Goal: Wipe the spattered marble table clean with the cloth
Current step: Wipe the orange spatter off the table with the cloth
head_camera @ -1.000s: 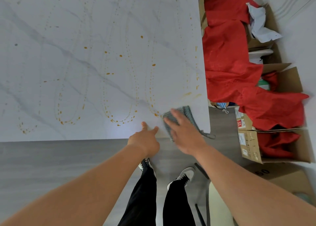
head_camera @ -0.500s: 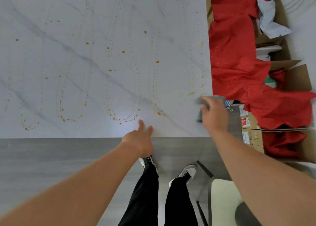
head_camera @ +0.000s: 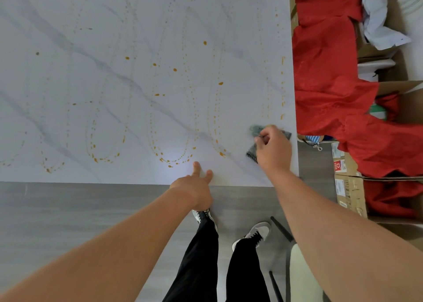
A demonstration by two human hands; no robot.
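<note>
Cloth (head_camera: pixel 254 131): bunched, gripped by right hand (head_camera: pixel 273 149), lower right of frame.
Left hand (head_camera: pixel 194 187): fingers extended, braced on marble table (head_camera: pixel 68 77).
Progress: orange spatter (head_camera: pixel 175 69) largely unwiped.

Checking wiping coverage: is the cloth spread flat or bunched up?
Bunched up. The cloth sits crumpled under the right hand, whose fingers curl round it; only small wads show at the hand's edges.

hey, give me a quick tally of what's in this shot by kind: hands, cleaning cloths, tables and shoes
Hands: 2, the left hand and the right hand
Cleaning cloths: 1, the grey cloth
Tables: 1, the marble table
Shoes: 2, the left shoe and the right shoe
Total: 6
</note>
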